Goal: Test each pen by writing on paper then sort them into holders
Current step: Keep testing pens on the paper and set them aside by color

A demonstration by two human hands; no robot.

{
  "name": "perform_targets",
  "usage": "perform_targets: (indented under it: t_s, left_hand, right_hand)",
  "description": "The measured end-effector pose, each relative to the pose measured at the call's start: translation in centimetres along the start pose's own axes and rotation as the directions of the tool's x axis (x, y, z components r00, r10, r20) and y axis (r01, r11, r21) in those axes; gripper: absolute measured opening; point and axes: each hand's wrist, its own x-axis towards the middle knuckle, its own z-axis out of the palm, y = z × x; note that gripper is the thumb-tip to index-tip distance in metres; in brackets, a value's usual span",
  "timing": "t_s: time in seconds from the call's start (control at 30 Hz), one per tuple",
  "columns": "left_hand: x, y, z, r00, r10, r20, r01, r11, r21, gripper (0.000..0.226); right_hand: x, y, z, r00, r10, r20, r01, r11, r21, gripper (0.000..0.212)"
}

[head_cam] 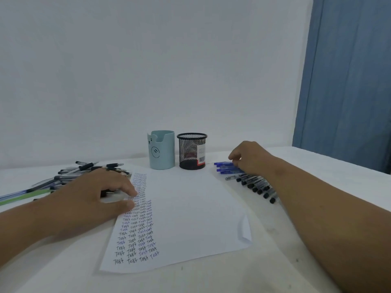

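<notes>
A white sheet of paper (186, 212) lies in front of me, its left part filled with columns of the word "Test". My left hand (99, 193) rests flat on the sheet's left edge, fingers spread. My right hand (251, 157) reaches to the far right, its curled fingertips touching the blue pens (225, 167) at the top of a row of pens (256, 185); whether it grips one I cannot tell. A pale blue holder (161, 150) and a black mesh holder (192, 151) stand behind the paper.
A loose pile of pens (84, 172) lies at the left, with a green one (25, 196) sticking out toward the table's left edge. A white wall is behind the table (211, 278). A blue curtain (349, 81) hangs at the right.
</notes>
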Motion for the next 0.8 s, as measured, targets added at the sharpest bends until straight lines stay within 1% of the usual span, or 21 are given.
perform_targets:
  t_s: [0.1,0.17,0.23,0.3,0.37,0.43,0.5,0.57,0.63,0.67,0.73,0.8]
  left_hand:
    - [0.2,0.0,-0.2,1.0,0.001,0.011,-0.001,1.0,0.006,0.032]
    - [0.3,-0.1,-0.3,1.0,0.0,0.006,-0.001,1.0,0.014,0.028]
    - [0.4,-0.2,-0.5,1.0,-0.023,-0.007,0.023,1.0,0.018,0.021]
    - [0.6,-0.4,-1.1,0.999,-0.03,-0.021,0.031,0.999,0.036,0.013]
    - [0.6,-0.7,-2.0,0.997,-0.051,-0.057,0.054,0.998,0.045,0.012]
    - [0.3,-1.4,-3.3,0.994,-0.085,-0.071,0.09,0.994,0.065,0.02]
    - [-0.2,-2.4,-4.6,0.992,-0.126,-0.02,0.127,0.984,0.126,0.025]
    - [-0.6,-3.1,-5.9,0.98,-0.195,0.051,0.182,0.966,0.183,0.022]
    - [-0.7,-3.7,-6.6,0.96,-0.264,0.096,0.237,0.945,0.224,0.025]
    - [-0.6,-4.0,-6.7,0.956,-0.274,0.108,0.239,0.936,0.259,0.022]
    - [-0.5,-4.5,-6.4,0.961,-0.254,0.107,0.206,0.92,0.333,0.015]
    - [-0.4,-4.9,-5.7,0.971,-0.229,0.069,0.197,0.928,0.315,0.019]
  right_hand:
    - [-0.1,-0.1,0.2,1.0,0.019,-0.015,-0.019,1.0,-0.014,0.025]
    - [-0.1,-0.8,0.2,0.999,-0.011,-0.03,0.011,1.0,0.005,0.025]
    - [-0.7,-2.5,0.0,0.996,-0.078,-0.041,0.08,0.996,0.047,0.022]
    - [-1.8,-5.0,-0.1,0.982,-0.184,-0.05,0.188,0.976,0.107,0.018]
    - [-3.3,-8.2,-0.2,0.948,-0.317,-0.028,0.317,0.938,0.142,0.018]
    - [-4.9,-11.3,-0.1,0.903,-0.43,0.027,0.417,0.888,0.193,0.018]
    - [-6.3,-13.7,0.3,0.85,-0.521,0.079,0.491,0.838,0.24,0.016]
    - [-7.2,-15.1,1.2,0.797,-0.591,0.122,0.553,0.796,0.245,0.016]
    - [-7.6,-15.6,2.0,0.765,-0.63,0.137,0.589,0.769,0.25,0.015]
    - [-7.6,-15.5,2.2,0.756,-0.64,0.135,0.6,0.761,0.248,0.014]
    - [-7.5,-15.2,2.4,0.745,-0.655,0.125,0.619,0.749,0.237,0.014]
    - [-7.2,-14.8,2.3,0.748,-0.654,0.115,0.619,0.749,0.238,0.015]
